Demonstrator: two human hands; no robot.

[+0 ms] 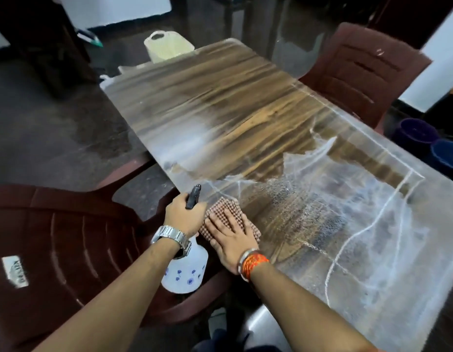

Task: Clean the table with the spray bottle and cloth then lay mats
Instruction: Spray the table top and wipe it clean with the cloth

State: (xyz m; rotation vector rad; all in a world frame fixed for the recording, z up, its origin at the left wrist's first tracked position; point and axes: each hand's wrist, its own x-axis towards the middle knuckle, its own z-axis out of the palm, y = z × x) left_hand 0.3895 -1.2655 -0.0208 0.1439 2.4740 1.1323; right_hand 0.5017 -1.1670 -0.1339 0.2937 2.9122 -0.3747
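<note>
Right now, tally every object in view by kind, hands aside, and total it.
table: 1
spray bottle: 1
cloth: 1
chairs: 2
blue tubs: 2
bag: 1
total: 8

Glossy, wet wood-grain table point(245, 110); woven checked cloth point(225, 212); translucent plastic spray bottle point(184, 273); ribbed plastic chair point(55, 237).
</note>
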